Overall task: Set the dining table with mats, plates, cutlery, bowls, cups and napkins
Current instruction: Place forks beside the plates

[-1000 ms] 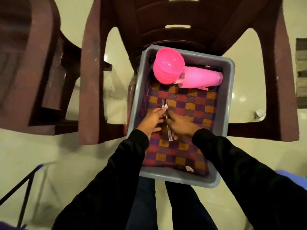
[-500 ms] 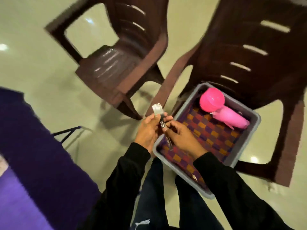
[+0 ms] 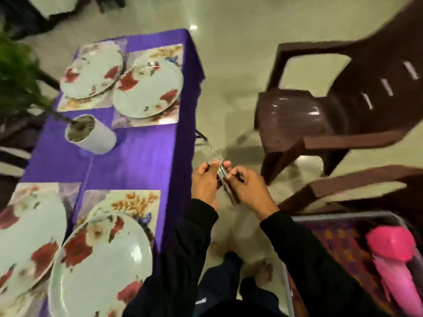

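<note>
A bundle of shiny metal forks (image 3: 221,173) is pinched between the left hand (image 3: 204,183) and right hand (image 3: 248,191) just beside the purple-clothed table (image 3: 137,154), presumably for separating one per floral plate (image 3: 100,266).
</note>
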